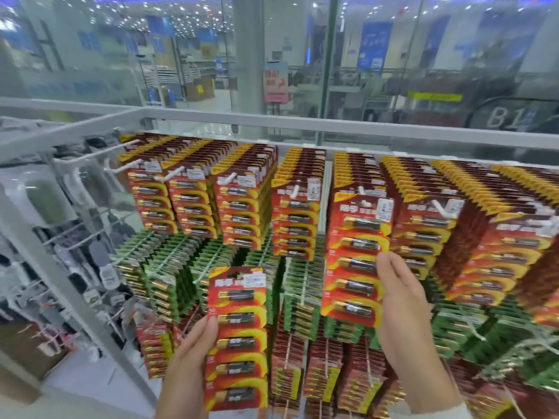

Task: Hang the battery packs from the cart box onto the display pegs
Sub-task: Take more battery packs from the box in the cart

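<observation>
**Both hands on red battery packs**

The left hand (193, 358) grips a loose battery pack (237, 337) by its left edge, holding it upright before the green packs (169, 267). The right hand (402, 316) pinches the right edge of the front pack (357, 258), which hangs on a top-row peg (366, 203).

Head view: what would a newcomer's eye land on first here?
A wall of hanging red packs fills the middle, with green packs in the row below. At lower centre the left hand grips a loose pack. Right of centre, the right hand pinches the front pack at a peg.
</observation>
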The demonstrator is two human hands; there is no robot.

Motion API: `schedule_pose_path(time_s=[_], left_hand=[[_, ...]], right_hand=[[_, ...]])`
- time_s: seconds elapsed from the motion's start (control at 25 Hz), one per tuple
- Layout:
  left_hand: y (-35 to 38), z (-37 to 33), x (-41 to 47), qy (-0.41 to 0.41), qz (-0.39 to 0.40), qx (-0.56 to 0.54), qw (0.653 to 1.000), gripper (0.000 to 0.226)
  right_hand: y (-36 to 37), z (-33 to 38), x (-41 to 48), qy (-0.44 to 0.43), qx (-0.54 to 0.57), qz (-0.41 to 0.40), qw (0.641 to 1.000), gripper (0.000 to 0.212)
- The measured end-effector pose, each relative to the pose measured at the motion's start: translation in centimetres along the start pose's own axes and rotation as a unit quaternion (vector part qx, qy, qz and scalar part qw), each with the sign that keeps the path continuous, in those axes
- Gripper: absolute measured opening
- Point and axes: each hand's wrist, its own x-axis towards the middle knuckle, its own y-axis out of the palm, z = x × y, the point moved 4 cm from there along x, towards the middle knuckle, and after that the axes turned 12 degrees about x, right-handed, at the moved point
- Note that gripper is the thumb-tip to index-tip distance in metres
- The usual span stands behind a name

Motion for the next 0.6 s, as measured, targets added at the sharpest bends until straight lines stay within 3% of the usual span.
schedule_pose_path(time_s=[0.12,0.28,0.44,0.6], left_hand=[[0.6,-3.2,0.3,0.023,0.03,0.009,0.999,0.082],[1.7,-8.0,0.4,0.079,0.046,0.041,0.995,0.047],[3.0,-12.2,1.1,0.131,0.05,0.059,0.988,0.045],[3.5,-14.5,2.3,0.151,0.039,0.083,0.984,0.043]], right_hand=[[1.6,-0.1,0.9,-0.021,-0.03,-0.033,0.999,0.023],[2.8,0.2,2.1,-0.049,-0.067,-0.054,0.995,0.018],[2.7,-0.5,2.8,-0.082,-0.119,-0.072,0.987,0.033],[2.6,-0.7,2.7,-0.099,-0.143,-0.09,0.981,0.028]])
